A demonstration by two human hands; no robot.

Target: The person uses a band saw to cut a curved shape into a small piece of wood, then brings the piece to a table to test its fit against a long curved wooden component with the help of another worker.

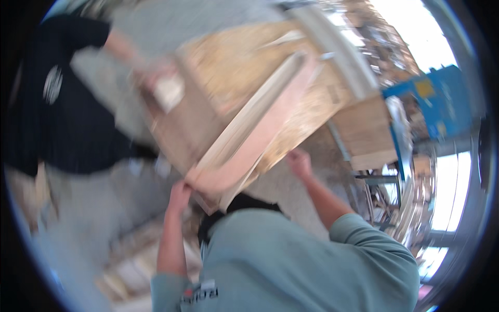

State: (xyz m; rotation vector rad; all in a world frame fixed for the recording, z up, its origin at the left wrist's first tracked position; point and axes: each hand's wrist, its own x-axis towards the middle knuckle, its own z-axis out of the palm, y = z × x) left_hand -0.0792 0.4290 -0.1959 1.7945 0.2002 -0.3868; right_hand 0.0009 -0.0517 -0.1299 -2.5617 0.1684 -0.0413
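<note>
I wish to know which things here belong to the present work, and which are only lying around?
Seemingly in use:
- curved wood, at the left hand
- plywood, beneath it

Seemingly lying about:
- brown panel, right
- blue object, far right

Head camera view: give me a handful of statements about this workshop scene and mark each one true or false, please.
1. The wearer's bare left hand is at the lower-left end of the long pinkish wooden piece with curved ends. True.
2. The wearer's bare right hand lies on top of that piece. False: it is off the piece, to its right.
3. A co-worker in a black shirt is at the left of the view. True.
4. The wearer's shirt is bright red. False: it is pale blue-green.
</note>
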